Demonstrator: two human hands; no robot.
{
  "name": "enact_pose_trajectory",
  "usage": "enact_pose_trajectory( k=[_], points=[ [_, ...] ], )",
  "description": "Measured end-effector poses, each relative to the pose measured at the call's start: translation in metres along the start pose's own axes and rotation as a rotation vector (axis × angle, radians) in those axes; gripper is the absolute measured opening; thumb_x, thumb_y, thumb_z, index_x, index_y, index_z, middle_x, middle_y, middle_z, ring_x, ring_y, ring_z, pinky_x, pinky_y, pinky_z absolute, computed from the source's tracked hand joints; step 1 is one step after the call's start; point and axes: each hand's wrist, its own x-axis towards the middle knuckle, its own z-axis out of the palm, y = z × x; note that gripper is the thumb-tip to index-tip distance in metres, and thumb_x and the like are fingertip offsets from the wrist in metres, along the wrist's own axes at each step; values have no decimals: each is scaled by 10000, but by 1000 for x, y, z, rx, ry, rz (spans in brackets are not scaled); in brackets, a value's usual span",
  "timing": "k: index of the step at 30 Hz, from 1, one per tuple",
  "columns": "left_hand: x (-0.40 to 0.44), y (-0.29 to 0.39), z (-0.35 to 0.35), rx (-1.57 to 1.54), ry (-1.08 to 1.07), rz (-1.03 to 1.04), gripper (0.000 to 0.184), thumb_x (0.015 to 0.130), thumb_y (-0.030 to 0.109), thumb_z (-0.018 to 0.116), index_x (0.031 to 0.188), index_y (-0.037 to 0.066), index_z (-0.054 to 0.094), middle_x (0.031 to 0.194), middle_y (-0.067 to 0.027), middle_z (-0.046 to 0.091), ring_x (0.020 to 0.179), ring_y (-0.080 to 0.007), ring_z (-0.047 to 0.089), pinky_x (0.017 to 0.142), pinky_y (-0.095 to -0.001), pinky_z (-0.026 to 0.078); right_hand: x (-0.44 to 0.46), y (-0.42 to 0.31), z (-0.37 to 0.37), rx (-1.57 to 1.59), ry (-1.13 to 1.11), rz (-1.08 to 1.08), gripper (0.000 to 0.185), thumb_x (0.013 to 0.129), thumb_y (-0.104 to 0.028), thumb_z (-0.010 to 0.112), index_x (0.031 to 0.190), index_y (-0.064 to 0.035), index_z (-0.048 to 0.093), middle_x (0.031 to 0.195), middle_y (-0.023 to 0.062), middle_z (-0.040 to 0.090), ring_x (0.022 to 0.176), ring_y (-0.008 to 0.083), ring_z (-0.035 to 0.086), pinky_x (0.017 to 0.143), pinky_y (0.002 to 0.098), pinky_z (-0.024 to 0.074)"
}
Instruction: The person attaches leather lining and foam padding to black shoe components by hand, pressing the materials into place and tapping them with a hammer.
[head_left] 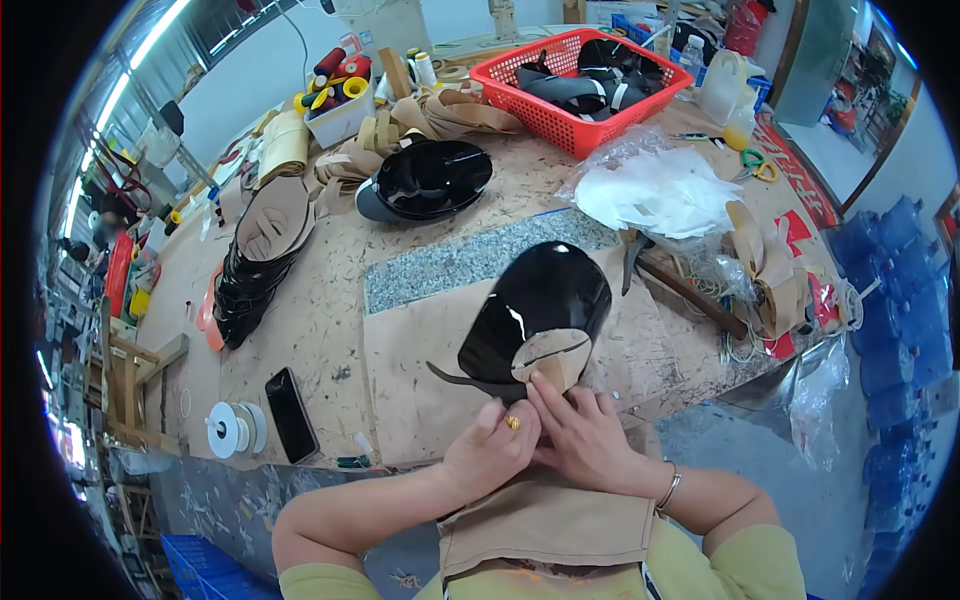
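A glossy black leather piece (540, 300) lies on the table in front of me, with a tan oval part (553, 355) at its near end. From its near left edge a thin dark strip (465, 379) sticks out. My left hand (497, 440), with a ring on it, is closed at that near edge, where the strip meets the piece. Beside it, touching, my right hand (585, 430) pinches the same edge, its fingertips against the tan oval. What lies between the fingertips is hidden.
A black phone (291, 415) and white spools (236, 430) are at the left. Stacked black pieces (258, 275) and a black shiny bundle (428, 182) lie farther back. A red basket (580, 128), white sheets (655, 192), scissors (759, 165) and a hammer-like tool (690, 295) surround the right side.
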Motion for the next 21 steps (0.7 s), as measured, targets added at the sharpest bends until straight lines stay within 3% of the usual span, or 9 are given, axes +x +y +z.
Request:
enact_pose_trajectory(
  k=[3, 7, 9, 10, 12, 14, 17, 20, 21],
  points=[
    [10, -10, -2, -8, 14, 54, 210, 777, 218, 547, 903, 88, 653, 893, -13, 597, 895, -107, 528, 899, -372, 305, 15, -2, -8, -82, -109, 64, 775, 756, -552, 612, 1343, -64, 480, 1385, 56, 436, 899, 220, 431, 751, 345, 343],
    [15, -18, -2, 2, 84, 74, 199, 785, 212, 547, 882, 76, 653, 886, -37, 607, 917, -126, 536, 880, -362, 313, 11, 2, -13, -9, -6, 77, 796, 726, -558, 631, 1337, -68, 486, 1357, 67, 449, 895, 224, 433, 748, 348, 344],
    [20, -24, -1, 24, 17, 98, 213, 787, 214, 546, 901, 73, 657, 902, -49, 613, 926, -135, 539, 872, -362, 318, 19, 4, -23, 67, -444, 151, 796, 728, -552, 636, 1347, -77, 477, 1379, 83, 427, 904, 227, 437, 763, 357, 342],
    [21, -24, -2, 47, -48, 110, 228, 788, 215, 545, 919, 69, 661, 918, -61, 619, 936, -145, 542, 864, -361, 323, 13, 2, -19, 71, -448, 151, 796, 728, -552, 636, 1347, -77, 477, 1379, 83, 427, 904, 227, 437, 763, 357, 342],
    [18, -23, -4, 76, -113, 175, 299, 799, 224, 535, 1005, 45, 658, 947, -56, 621, 979, -152, 521, 879, -353, 324, -1, 2, -7, 52, -16, 158, 783, 705, -537, 672, 1318, -81, 502, 1414, 55, 408, 927, 251, 440, 785, 380, 337],
    [10, -22, -4, 110, -187, 247, 375, 810, 234, 525, 1091, 22, 654, 975, -51, 624, 1022, -158, 501, 893, -345, 325, -15, -1, -8, -26, -21, 112, 787, 710, -534, 670, 1325, -74, 495, 1422, 60, 401, 945, 256, 443, 803, 383, 337],
    [-4, -17, 0, 153, -51, 201, 363, 791, 224, 539, 1094, 53, 644, 1117, -91, 628, 1023, -149, 524, 825, -357, 332, -11, -4, -13, -62, -9, 76, 786, 719, -529, 665, 1324, -56, 495, 1417, 69, 405, 988, 262, 442, 839, 390, 334],
    [-9, -16, 1, -38, -116, -62, 438, 796, 245, 568, 1195, 67, 589, 1248, -55, 560, 1053, -159, 514, 814, -357, 322, 2, -13, -7, -38, 23, 57, 762, 727, -523, 659, 1297, -36, 515, 1373, 71, 431, 1031, 265, 433, 866, 395, 329],
    [-9, -17, 1, -31, -125, -62, 438, 796, 245, 568, 1195, 67, 589, 1248, -55, 560, 1053, -159, 514, 814, -357, 322, 6, -15, -5, -50, 23, 29, 745, 732, -519, 657, 1277, -27, 529, 1344, 69, 448, 1049, 266, 427, 874, 396, 327]
  ],
)
